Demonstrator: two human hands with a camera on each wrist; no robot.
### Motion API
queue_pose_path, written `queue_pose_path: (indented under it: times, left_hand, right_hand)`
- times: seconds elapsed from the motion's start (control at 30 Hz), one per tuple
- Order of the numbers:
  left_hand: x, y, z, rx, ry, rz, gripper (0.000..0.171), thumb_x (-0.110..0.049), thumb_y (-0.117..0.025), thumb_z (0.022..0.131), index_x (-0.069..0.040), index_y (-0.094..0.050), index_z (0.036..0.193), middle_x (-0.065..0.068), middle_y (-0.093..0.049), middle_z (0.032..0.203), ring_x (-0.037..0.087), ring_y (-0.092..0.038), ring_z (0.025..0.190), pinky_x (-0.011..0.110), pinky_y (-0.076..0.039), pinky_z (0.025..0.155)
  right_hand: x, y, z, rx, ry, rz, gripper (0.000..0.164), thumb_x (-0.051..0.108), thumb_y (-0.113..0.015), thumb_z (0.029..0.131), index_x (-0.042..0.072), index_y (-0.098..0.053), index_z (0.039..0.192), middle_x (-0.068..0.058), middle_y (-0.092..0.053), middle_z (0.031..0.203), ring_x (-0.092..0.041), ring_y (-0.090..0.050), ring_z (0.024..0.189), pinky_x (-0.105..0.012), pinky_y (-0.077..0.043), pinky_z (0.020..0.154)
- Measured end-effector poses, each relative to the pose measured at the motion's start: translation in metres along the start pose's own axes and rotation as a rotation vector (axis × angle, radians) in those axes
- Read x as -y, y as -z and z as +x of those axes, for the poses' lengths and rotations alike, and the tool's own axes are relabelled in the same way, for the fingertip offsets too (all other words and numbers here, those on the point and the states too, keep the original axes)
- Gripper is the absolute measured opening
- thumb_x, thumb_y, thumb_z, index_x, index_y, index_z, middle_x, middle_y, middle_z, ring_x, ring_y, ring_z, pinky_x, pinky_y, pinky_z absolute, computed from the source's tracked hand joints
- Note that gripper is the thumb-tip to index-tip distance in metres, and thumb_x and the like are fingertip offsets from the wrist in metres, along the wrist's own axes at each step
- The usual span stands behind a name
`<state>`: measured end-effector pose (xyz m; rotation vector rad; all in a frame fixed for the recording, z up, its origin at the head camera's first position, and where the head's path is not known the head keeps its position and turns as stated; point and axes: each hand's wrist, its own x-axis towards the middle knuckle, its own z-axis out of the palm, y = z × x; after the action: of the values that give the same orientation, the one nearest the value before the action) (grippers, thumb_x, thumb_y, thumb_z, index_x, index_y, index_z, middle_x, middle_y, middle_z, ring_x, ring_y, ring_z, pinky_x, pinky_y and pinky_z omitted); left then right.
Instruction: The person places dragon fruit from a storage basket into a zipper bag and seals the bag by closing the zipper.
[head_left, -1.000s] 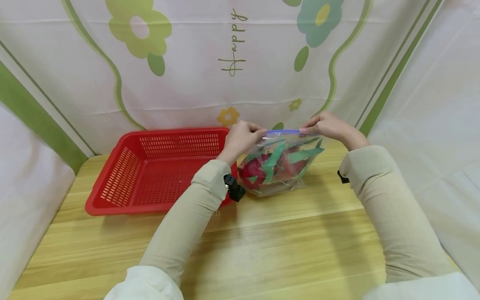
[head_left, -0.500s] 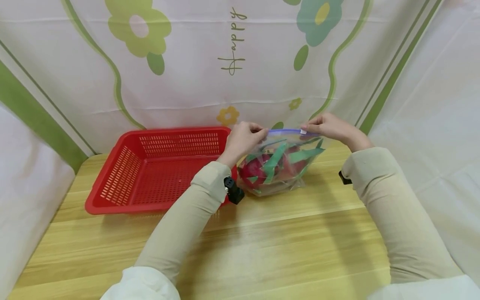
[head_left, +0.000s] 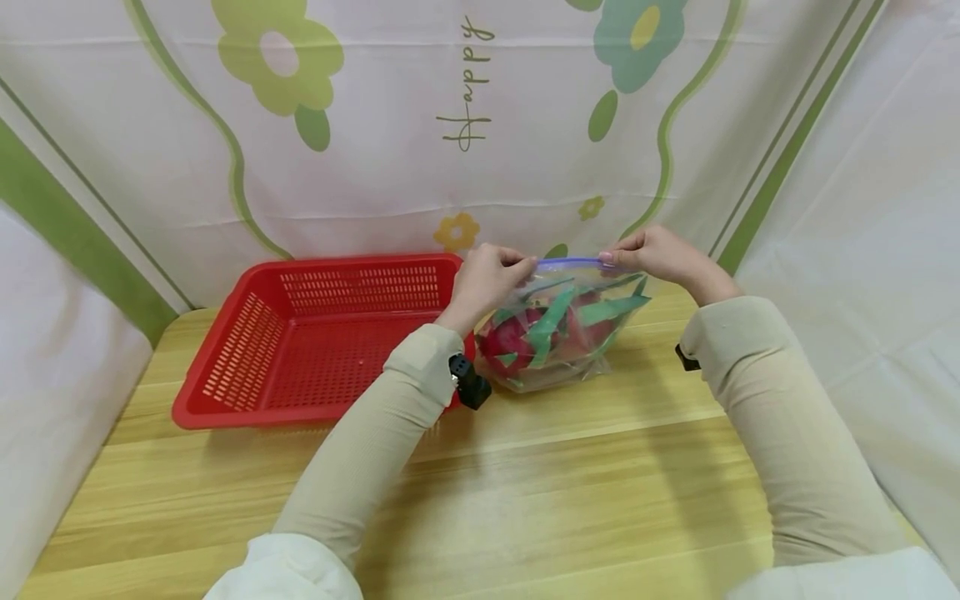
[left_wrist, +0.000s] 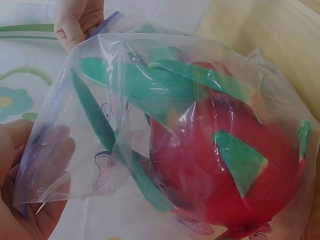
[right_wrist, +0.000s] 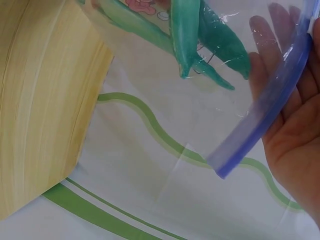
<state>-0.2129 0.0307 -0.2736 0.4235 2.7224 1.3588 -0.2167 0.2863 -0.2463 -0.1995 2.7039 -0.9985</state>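
A clear zip bag [head_left: 555, 379] with a purple-blue zip strip [head_left: 568, 262] stands on the table, right of the red basket. Inside lies a dragon fruit [left_wrist: 200, 160], red with long green scales. My left hand [head_left: 480, 279] pinches the left end of the strip between thumb and fingers. At the other end my right hand [head_left: 660, 257] pinches the strip, its thumb over the spot of a small white slider [right_wrist: 313, 26], which shows at the edge of the right wrist view. Both hands hold the bag's top raised.
A red plastic basket [head_left: 225, 417] with slotted walls stands left of the bag, its right end partly behind my left arm. The wooden table [head_left: 555, 500] stretches toward me. A flowered curtain [head_left: 375, 167] hangs right behind the basket and bag.
My right hand shifted slightly right, baring the white slider half a second ago, then came back left with the thumb over it. The left hand, bag and basket stay about where they were.
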Motion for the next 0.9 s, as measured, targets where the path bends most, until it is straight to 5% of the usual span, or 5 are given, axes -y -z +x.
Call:
queue_pose_path:
  times: [0.57, 0.9]
  left_hand:
    - [0.003, 0.000, 0.002, 0.010, 0.000, 0.023, 0.032, -0.039, -0.060, 0.093, -0.015, -0.074, 0.109, 0.003, -0.075, 0.092, 0.014, -0.064, 0.083, 0.026, -0.051, 0.070]
    - [0.005, 0.001, 0.001, 0.005, -0.007, 0.025, 0.031, -0.039, -0.060, 0.093, -0.014, -0.075, 0.106, 0.002, -0.074, 0.086, 0.013, -0.061, 0.077, 0.022, -0.044, 0.061]
  right_hand:
    - [-0.006, 0.003, -0.004, -0.054, 0.028, -0.074, 0.038, 0.032, -0.053, 0.098, 0.000, -0.072, 0.104, -0.020, -0.068, 0.116, -0.040, -0.055, 0.118, -0.058, -0.038, 0.103]
    - [-0.015, 0.009, -0.007, -0.058, -0.014, -0.102, 0.044, 0.038, -0.052, 0.097, 0.001, -0.068, 0.114, -0.025, -0.058, 0.129, -0.045, -0.048, 0.124, -0.061, -0.035, 0.104]
